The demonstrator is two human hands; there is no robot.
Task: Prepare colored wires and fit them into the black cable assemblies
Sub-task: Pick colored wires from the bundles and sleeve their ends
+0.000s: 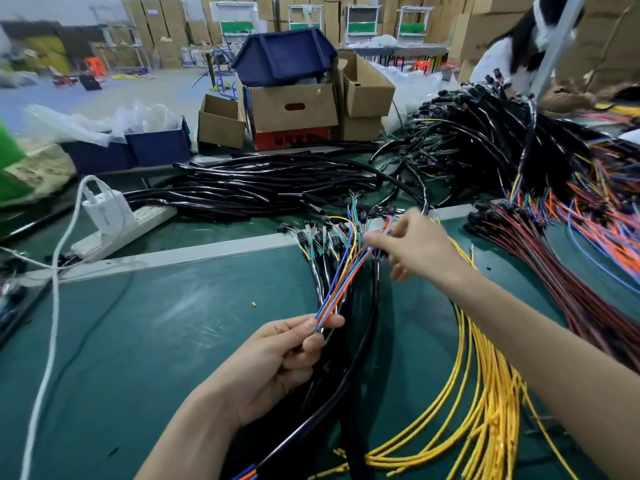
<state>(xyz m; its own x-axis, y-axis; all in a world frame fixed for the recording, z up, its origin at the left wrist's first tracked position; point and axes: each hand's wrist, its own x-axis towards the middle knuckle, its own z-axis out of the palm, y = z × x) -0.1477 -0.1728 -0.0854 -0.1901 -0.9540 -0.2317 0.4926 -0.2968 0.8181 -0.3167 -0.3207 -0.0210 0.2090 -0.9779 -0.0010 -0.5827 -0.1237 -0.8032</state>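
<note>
Pinching the colored wires (341,285) between thumb and fingertips, the left hand (277,362) held them over the black cable assemblies (363,306) on the mat (173,341). The right hand (415,247), blurred, curled round their far ends. Light, limp strands likely needed gripping near the tips.

Glossy black cable sheaths (263,188), matt green table mat (173,323), corrugated cardboard boxes (292,107)

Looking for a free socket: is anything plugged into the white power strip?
Yes, a white adapter with a white cable sits plugged into the power strip.
</note>
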